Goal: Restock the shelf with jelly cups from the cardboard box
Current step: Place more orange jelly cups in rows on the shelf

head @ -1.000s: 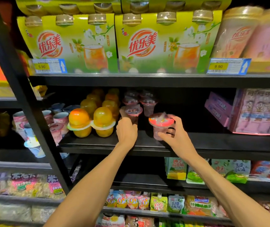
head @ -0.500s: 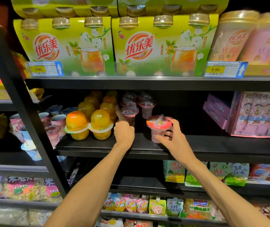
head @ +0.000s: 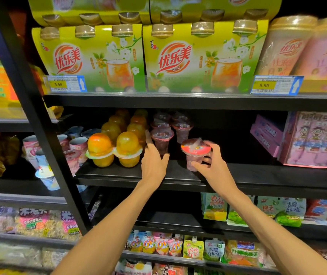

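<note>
A pink jelly cup (head: 195, 153) with a red lid stands on the black middle shelf (head: 248, 175), and my right hand (head: 215, 165) grips it, thumb low in front and fingers round its rim. To its left stands another pink jelly cup (head: 162, 138); my left hand (head: 153, 162) is beside it with straight fingers, index finger raised along its left side. Several more pink cups (head: 182, 127) stand in rows behind. The cardboard box is out of view.
Orange dome jelly cups (head: 100, 144) fill the shelf left of my left hand. Pink boxes (head: 266, 133) stand at the shelf's right end, with bare shelf between them and the cup. Green drink packs (head: 202, 58) sit above; snack pouches (head: 214, 207) lie below.
My left hand has loosened from the left cup and its fingers have straightened. My right hand keeps its hold on the red-lidded cup at about the same spot.
</note>
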The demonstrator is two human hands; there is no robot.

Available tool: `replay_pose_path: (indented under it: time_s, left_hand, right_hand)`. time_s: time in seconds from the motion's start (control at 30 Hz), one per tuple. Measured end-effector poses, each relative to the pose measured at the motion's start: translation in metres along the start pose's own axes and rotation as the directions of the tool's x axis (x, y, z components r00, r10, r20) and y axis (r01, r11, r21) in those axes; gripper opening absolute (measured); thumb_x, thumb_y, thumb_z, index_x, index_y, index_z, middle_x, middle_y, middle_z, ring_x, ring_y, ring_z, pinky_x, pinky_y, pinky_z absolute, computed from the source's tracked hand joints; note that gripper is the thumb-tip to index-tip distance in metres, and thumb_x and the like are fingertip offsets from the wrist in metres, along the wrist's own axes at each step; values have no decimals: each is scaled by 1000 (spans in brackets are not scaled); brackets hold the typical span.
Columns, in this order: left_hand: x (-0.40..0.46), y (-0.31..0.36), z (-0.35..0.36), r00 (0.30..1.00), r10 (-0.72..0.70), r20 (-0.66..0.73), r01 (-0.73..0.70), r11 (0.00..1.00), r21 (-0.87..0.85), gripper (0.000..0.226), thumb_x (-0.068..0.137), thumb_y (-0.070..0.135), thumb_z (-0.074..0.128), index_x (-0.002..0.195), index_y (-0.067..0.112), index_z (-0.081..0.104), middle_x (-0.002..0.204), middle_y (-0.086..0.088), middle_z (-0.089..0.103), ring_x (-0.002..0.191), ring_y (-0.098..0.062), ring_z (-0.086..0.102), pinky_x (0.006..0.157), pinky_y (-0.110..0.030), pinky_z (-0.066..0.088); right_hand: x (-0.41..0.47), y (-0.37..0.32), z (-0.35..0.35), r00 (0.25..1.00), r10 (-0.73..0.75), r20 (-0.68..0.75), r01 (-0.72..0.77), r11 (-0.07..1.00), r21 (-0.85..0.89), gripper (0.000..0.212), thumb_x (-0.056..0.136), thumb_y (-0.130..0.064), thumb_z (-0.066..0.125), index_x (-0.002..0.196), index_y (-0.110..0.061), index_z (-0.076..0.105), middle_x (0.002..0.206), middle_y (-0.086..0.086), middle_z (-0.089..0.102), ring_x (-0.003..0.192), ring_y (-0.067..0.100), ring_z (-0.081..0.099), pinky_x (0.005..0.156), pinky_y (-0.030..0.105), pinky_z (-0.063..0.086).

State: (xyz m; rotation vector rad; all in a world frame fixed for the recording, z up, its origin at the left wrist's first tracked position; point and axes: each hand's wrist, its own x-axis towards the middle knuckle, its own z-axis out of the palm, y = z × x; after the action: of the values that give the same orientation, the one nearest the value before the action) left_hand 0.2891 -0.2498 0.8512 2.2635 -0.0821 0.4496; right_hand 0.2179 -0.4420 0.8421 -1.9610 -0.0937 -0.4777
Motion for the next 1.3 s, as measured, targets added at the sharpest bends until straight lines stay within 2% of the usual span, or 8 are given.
replay_pose_path:
  time_s: [0.2, 0.4, 0.53, 0.67, 1.0, 1.1, 1.2, 1.3]
  left_hand:
    - [-32, -14, -10, 977, 204, 58, -207, 977, 54, 82, 99, 34, 67, 161, 14, 16, 150, -10, 42, 131, -25, 51, 99, -37, 49]
    - [-56, -33, -20, 934, 335, 124, -351, 925, 145, 64, 101, 51, 58, 153, 18, 41, 146, 1, 51, 137, -15, 43, 107, -30, 42]
    - [-60, -39, -21, 929, 354, 109, -368, 915, 162, 58, 100, 56, 55, 143, 16, 52, 140, 1, 54, 135, -14, 43, 109, -28, 41]
    - [-60, -39, -20, 927, 359, 105, -373, 910, 179, 58, 100, 58, 52, 142, 16, 54, 140, 2, 54, 135, -12, 43, 110, -29, 42]
    - [-59, -40, -17, 930, 348, 119, -366, 909, 200, 60, 101, 58, 50, 143, 15, 54, 141, 0, 53, 136, -14, 43, 113, -31, 41]
    - [-59, -40, -18, 931, 343, 124, -362, 910, 201, 61, 101, 58, 50, 144, 15, 52, 142, 0, 53, 137, -13, 43, 113, -30, 41]
    - [-59, -39, -20, 930, 343, 131, -364, 907, 211, 61, 101, 58, 50, 144, 15, 53, 142, 0, 53, 137, -14, 42, 114, -30, 40]
    - [-60, -39, -20, 929, 345, 132, -367, 903, 223, 60, 101, 57, 49, 143, 15, 54, 141, -1, 54, 137, -16, 44, 113, -31, 41]
  right_hand:
    - [25, 2, 5, 1000, 27, 12, -26, 997, -73, 83, 92, -23, 80, 156, -27, 26, 134, -7, 62, 119, 10, 64, 105, 34, 51]
    - [51, 10, 13, 1000, 19, 8, -17, 990, -143, 85, 92, -23, 79, 156, -29, 23, 133, 0, 65, 112, 13, 67, 100, 35, 53]
    - [66, 19, 17, 999, 46, 15, -43, 986, -163, 85, 91, -27, 79, 150, -43, 21, 133, 3, 63, 111, 19, 67, 100, 48, 56]
    - [76, 22, 24, 997, 72, -16, -73, 982, -172, 89, 87, -29, 83, 149, -44, 21, 132, 3, 63, 114, 24, 65, 102, 52, 54]
    - [95, 14, 33, 976, 216, -28, -216, 951, -219, 95, 87, -21, 84, 157, -33, 21, 143, 9, 58, 122, 31, 63, 105, 51, 52]
    - [93, 10, 32, 971, 237, -17, -235, 945, -228, 103, 87, -24, 84, 160, -36, 12, 145, 10, 56, 125, 32, 62, 107, 52, 50]
    - [82, 7, 29, 974, 225, -8, -219, 937, -274, 117, 86, -33, 84, 160, -48, -6, 149, 14, 54, 128, 33, 60, 109, 55, 48]
    - [64, 5, 24, 993, 118, 18, -107, 944, -312, 114, 89, -38, 81, 163, -39, -6, 148, 13, 57, 131, 30, 59, 108, 51, 50]
